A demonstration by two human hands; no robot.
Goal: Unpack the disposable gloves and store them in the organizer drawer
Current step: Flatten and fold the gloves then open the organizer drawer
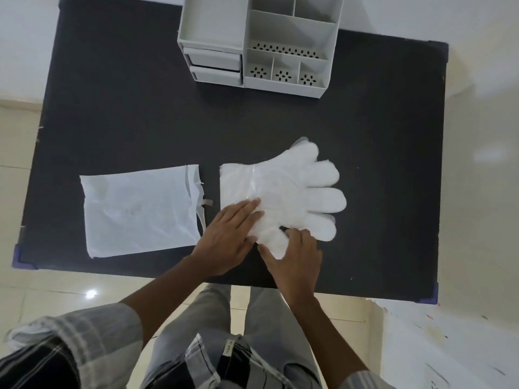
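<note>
One stack of disposable gloves [283,189] lies under the fingertips of two hands, the left hand [227,237] and the right hand [295,256]; how many gloves it holds cannot be told. One torn, empty wrapper [140,209] lies left of the fingers. One white organizer [261,40] stands well beyond the fingertips, with two drawers [214,67] and seven open compartments. One black table [365,122] carries all.

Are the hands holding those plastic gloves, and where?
The left hand lies flat on the gloves near the cuff, pressing rather than gripping. The right hand covers the thumb part at the near edge; whether it pinches it cannot be told.
</note>
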